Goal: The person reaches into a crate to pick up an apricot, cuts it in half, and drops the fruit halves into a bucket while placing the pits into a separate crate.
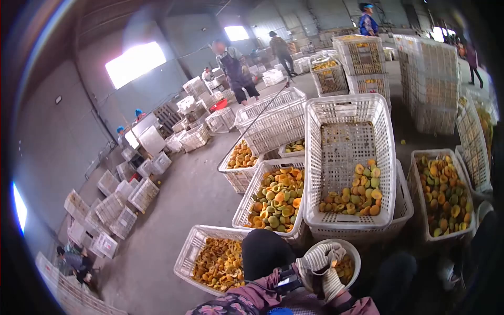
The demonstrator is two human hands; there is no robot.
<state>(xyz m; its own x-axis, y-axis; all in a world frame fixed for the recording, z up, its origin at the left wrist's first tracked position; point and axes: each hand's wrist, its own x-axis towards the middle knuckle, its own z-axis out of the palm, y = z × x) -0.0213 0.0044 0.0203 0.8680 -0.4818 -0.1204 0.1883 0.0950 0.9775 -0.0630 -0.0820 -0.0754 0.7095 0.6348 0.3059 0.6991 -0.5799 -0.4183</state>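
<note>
My left hand (318, 258), in a striped, pale knitted glove, is curled over the near side of a white bucket (355, 253). Pressed close below it is my right hand (333, 285), also gloved, with its fingers bent inward. Whatever lies between them is too small and covered to name. Orange fruit pieces (344, 270) show inside the bucket. Just beyond, a white crate (387, 202) is tilted towards me, with apricot-like fruit (362, 194) gathered at its near end. Left of my knee, another crate (185, 257) holds darker orange fruit pieces (218, 262).
A crate of green and orange fruit (275, 202) stands left of the tilted one, another (443, 197) at right. Stacked crates (428, 79) rise behind. Several people, one in a dark apron (234, 68), are farther back. Grey floor (176, 191) runs along the left.
</note>
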